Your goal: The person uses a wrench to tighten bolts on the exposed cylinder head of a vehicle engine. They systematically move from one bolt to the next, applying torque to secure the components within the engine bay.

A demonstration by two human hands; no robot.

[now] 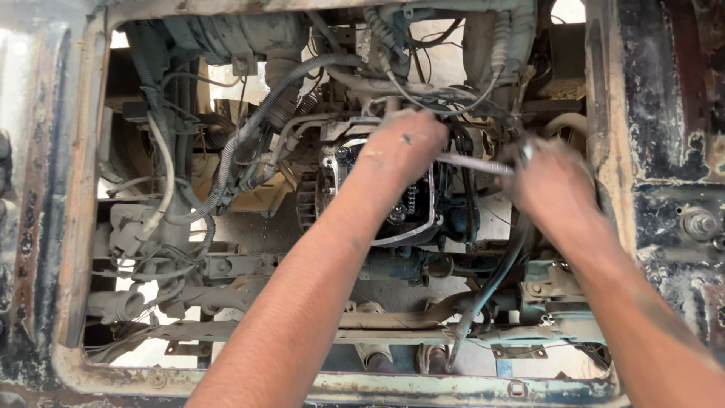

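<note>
Working a slim metal tool [474,163] between both hands over an opened engine [393,204], seen down through a rusty frame opening [75,227].

The left hand [404,143] is laid knuckles-up on the top of the engine, its fingers curled over the near end of the tool; how tightly they close cannot be told. The right hand [551,185] is closed around the other end, blurred, close to the right edge of the frame. The tool is held level between them, just above the exposed chain [411,200] inside the uncovered housing. A fastening near the engine top is judged to be under turning. Steady seating of the tool, clear of the grey hoses [249,128] and wires, is called for next.
</note>
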